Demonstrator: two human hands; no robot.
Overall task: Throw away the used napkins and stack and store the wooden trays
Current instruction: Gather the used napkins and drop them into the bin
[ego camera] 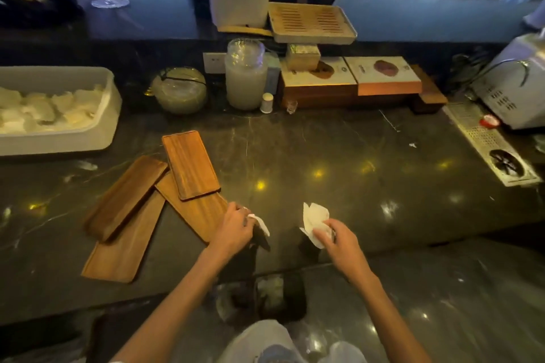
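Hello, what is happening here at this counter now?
A person stands at a dark counter and clears it. The right hand holds a crumpled white napkin; the left hand holds a smaller napkin piece. Four wooden trays lie loosely overlapped at the left, not yet stacked neatly. Below the counter edge is what seems to be a bin.

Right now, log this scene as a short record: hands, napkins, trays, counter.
left hand: closed on a white napkin, by the nearest tray's edge
right hand: holds a crumpled white napkin
wooden trays: four, empty, overlapping loosely, not yet stacked
counter: dark marble
white tub: far left, holds white folded items
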